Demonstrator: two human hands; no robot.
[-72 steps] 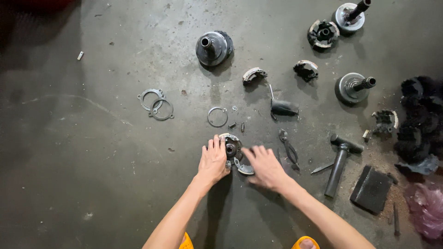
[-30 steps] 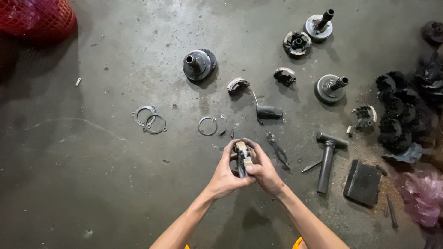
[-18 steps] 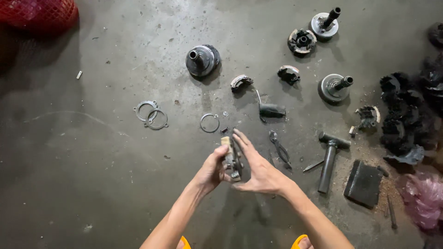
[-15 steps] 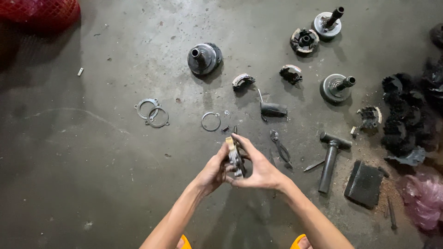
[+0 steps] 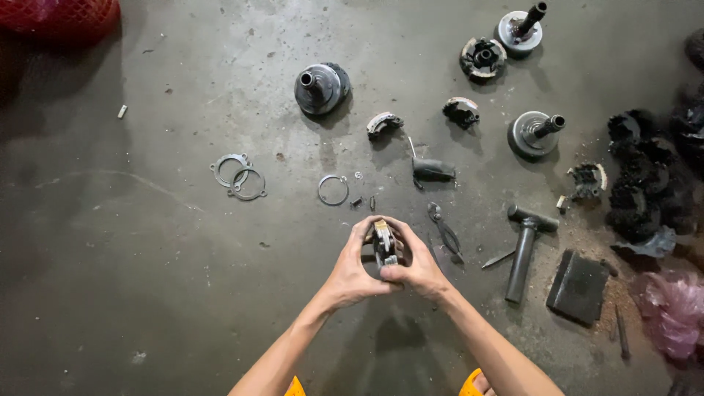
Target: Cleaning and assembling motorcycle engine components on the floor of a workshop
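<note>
Above the stained concrete floor [image 5: 147, 293], roughly at the middle of the view, both hands close around one small metal part [image 5: 383, 246]. It stands on edge between the palms, a dark, greasy, roughly round assembly with a pale tan pad showing along its top. The left hand [image 5: 350, 270] cups it from the left side with the fingers curled over the upper edge, and the right hand [image 5: 419, 268] wraps it from the right, thumb pressed near the lower face. Neither hand is spread wide; both are drawn in tight on the part, which is clear of the floor.

Judging from its look, the part is stiff cast or pressed metal, dense for its bulk, and not likely to bend or crush. The dark film on it suggests oil or brake dust, so it is probably slippery, and a pinch on the flat faces could slide. The rim and the thicker edges look like the safest places to grip, as both hands do now. The tan lining seems the most delicate surface and is best left untouched.

Just beyond the hands lie a thin wire ring [image 5: 333, 190] and a pair of pliers [image 5: 444, 231]. A hammer [image 5: 523, 249] and a flat dark block [image 5: 578, 287] rest to the right, two gasket rings [image 5: 240, 177] lie well to the left, and a dark cone-shaped hub [image 5: 320, 88] stands farther away
</note>
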